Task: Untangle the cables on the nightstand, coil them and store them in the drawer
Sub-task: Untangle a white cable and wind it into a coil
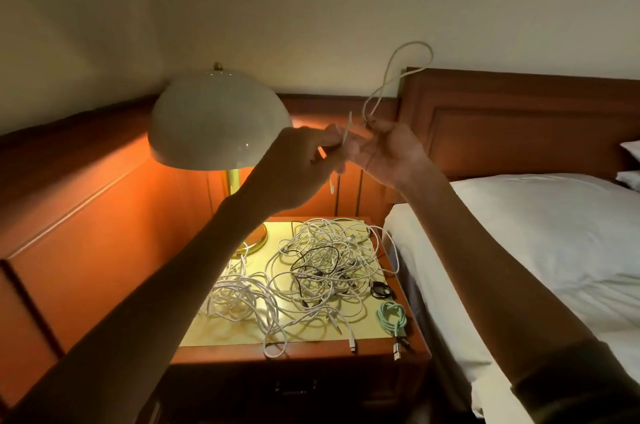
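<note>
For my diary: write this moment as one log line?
left hand, right hand: hold white cable | pile: tangled on nightstand | green cable: coiled

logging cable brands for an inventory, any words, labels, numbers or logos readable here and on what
No readable text anywhere in this view.
White cable pinched by left hand and right hand: no markings visible.
Cable tangle, mint green coil and black coil on the nightstand: plugs too small and blurred to show any logo.
Lamp shade: plain, no label.
</note>
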Available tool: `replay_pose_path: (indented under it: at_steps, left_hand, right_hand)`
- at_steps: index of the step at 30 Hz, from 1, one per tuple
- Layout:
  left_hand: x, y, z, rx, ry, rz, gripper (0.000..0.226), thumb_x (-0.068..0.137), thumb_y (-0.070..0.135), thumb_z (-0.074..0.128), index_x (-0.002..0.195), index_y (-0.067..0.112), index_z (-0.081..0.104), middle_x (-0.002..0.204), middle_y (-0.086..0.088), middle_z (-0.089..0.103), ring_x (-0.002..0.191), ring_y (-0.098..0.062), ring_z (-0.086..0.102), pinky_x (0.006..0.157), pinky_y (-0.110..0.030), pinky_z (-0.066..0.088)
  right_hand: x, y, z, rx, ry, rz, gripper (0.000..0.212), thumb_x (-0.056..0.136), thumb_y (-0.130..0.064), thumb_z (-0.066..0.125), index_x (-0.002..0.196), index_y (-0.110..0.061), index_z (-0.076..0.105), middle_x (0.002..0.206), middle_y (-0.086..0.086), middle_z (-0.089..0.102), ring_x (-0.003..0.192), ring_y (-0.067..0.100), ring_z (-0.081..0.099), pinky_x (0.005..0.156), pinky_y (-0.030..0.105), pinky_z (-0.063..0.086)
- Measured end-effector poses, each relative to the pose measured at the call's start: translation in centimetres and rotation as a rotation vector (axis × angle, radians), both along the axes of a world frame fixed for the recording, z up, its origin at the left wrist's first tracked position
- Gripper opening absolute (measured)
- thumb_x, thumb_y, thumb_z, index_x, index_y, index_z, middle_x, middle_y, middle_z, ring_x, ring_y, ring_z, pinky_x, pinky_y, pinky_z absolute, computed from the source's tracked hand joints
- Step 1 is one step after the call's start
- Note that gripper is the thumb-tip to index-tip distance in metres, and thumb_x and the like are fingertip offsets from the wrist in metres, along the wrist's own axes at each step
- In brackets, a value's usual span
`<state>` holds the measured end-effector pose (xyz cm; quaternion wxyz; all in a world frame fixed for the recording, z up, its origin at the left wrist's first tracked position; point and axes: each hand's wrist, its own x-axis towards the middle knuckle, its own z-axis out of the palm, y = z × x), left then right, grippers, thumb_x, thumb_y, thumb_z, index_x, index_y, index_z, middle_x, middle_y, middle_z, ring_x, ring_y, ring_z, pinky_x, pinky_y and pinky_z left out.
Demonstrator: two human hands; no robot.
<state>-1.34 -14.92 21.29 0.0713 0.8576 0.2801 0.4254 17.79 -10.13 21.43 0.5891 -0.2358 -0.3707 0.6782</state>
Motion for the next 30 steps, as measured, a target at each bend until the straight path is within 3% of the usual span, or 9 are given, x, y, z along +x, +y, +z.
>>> replay_pose_path:
  at_steps: [4,7,10,13,16,19,21,25,30]
  left_hand:
    - [-3.1,-3.7,-1.0,-0.230,0.348,-0.163,0.022,0.097,0.037,0.062,0.104,0.021,0.077,0.078,0.011,0.073,0.057,-0.007,0.065,0.058,-0.019,0.049]
    - [-5.5,-6.2,-1.7,-0.419,0.450,-0.311,0.022,0.098,0.032,0.060,0.113,0.027,0.074,0.084,0.020,0.073,0.061,-0.013,0.066,0.060,-0.018,0.048]
    - [-8.4,-7.1,-1.9,-0.709,0.596,-0.382,0.036,0.095,0.032,0.061,0.121,0.056,0.059,0.116,0.013,0.072,0.075,-0.013,0.071,0.068,-0.021,0.052]
    - [-11.8,-6.5,-1.2,-0.856,0.597,-0.304,0.039,0.092,0.033,0.059,0.132,0.034,0.059,0.110,0.003,0.075,0.073,-0.014,0.069,0.061,-0.024,0.052]
    - [-14.5,-6.1,0.6,-0.792,0.605,-0.227,0.027,0.090,0.038,0.059,0.110,0.029,0.075,0.092,-0.002,0.077,0.056,-0.014,0.062,0.049,-0.021,0.046]
    - [-14.9,-5.9,1.9,-0.550,0.202,-0.146,0.023,0.087,0.042,0.059,0.097,0.034,0.078,0.070,0.000,0.069,0.044,-0.009,0.049,0.041,-0.019,0.037]
    - [-14.0,-5.3,1.8,-0.330,-0.033,-0.088,0.020,0.091,0.040,0.058,0.102,0.038,0.075,0.079,0.007,0.069,0.053,-0.005,0.052,0.048,-0.016,0.039]
    - [-11.0,-4.3,0.8,-0.235,0.118,-0.123,0.036,0.100,0.024,0.054,0.128,0.046,0.058,0.130,0.019,0.062,0.101,-0.006,0.065,0.072,-0.021,0.055]
    - [-9.3,-3.7,-0.6,-0.356,0.330,-0.193,0.033,0.102,0.023,0.051,0.133,0.028,0.062,0.127,0.019,0.064,0.104,-0.002,0.064,0.076,-0.019,0.052]
  right_hand:
    - [-1.1,-3.0,0.2,-0.079,-0.424,0.025,0.023,0.097,-0.015,0.040,0.082,-0.011,0.057,0.102,0.019,0.071,0.089,0.035,0.071,0.087,0.042,0.057]
    - [-1.6,-5.8,-0.4,-0.006,-0.792,0.056,0.023,0.101,-0.017,0.040,0.089,-0.011,0.058,0.090,0.013,0.074,0.084,0.036,0.072,0.092,0.049,0.055]
    - [-1.9,-7.9,-0.9,0.047,-0.915,0.135,0.021,0.102,-0.015,0.042,0.094,-0.008,0.060,0.088,0.014,0.073,0.081,0.037,0.072,0.086,0.047,0.057]
    - [-2.3,-9.0,-1.2,0.133,-1.042,0.160,0.022,0.100,-0.013,0.044,0.093,-0.005,0.062,0.094,0.020,0.072,0.086,0.040,0.071,0.085,0.045,0.056]
    - [-2.9,-9.9,-1.0,0.288,-1.234,0.215,0.018,0.097,-0.016,0.051,0.091,-0.005,0.063,0.101,0.025,0.071,0.093,0.043,0.071,0.084,0.046,0.057]
    - [-3.9,-11.1,-0.7,0.383,-1.345,0.367,0.022,0.096,-0.020,0.053,0.098,0.000,0.063,0.103,0.027,0.071,0.094,0.040,0.070,0.088,0.050,0.055]
    - [-4.7,-11.6,-0.6,0.433,-1.422,0.461,0.021,0.103,-0.013,0.048,0.104,0.001,0.064,0.105,0.022,0.072,0.099,0.039,0.070,0.093,0.054,0.053]
    - [-6.1,-12.3,-1.1,0.447,-1.468,0.547,0.029,0.107,-0.016,0.041,0.118,-0.004,0.066,0.110,0.016,0.073,0.101,0.035,0.070,0.096,0.055,0.051]
    - [-6.9,-12.8,-1.6,0.400,-1.476,0.661,0.031,0.108,-0.015,0.037,0.119,-0.003,0.063,0.113,0.017,0.073,0.104,0.040,0.068,0.097,0.054,0.050]
